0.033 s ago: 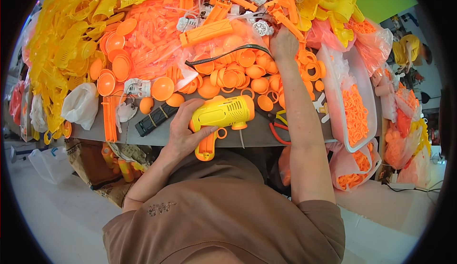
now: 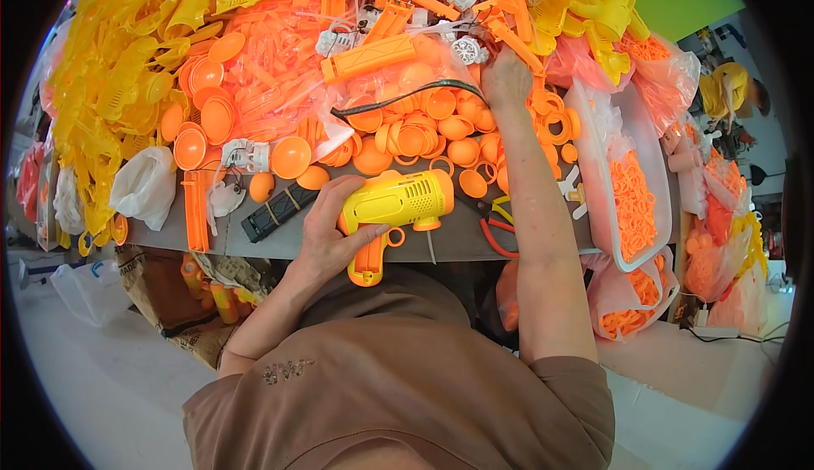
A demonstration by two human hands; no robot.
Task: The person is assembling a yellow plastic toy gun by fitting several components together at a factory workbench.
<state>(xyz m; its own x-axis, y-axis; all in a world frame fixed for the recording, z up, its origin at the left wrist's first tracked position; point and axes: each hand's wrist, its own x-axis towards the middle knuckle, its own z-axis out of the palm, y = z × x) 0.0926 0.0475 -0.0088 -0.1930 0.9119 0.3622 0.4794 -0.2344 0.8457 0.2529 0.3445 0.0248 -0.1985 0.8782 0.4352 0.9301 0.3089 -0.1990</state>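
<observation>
My left hand point(image 2: 329, 231) is wrapped round a yellow toy gun point(image 2: 394, 199) with an orange handle, held over the table's near edge. The gun's barrel points right, and a small orange ring trigger shows under the body. My right arm stretches far forward, and my right hand point(image 2: 509, 84) is in the heap beside long orange strips point(image 2: 515, 44) and a white motor unit point(image 2: 468, 50). Its fingers are hidden among the parts. A black strap-like strip point(image 2: 407, 95) runs from near that hand leftward across orange round caps point(image 2: 411, 138).
Yellow shell halves point(image 2: 127, 88) pile up at the left. A clear bin point(image 2: 666, 216) of orange rings stands right. Red-handled pliers point(image 2: 489, 237) and a black block point(image 2: 277, 213) lie near the front edge. A white bag point(image 2: 144, 189) sits front left.
</observation>
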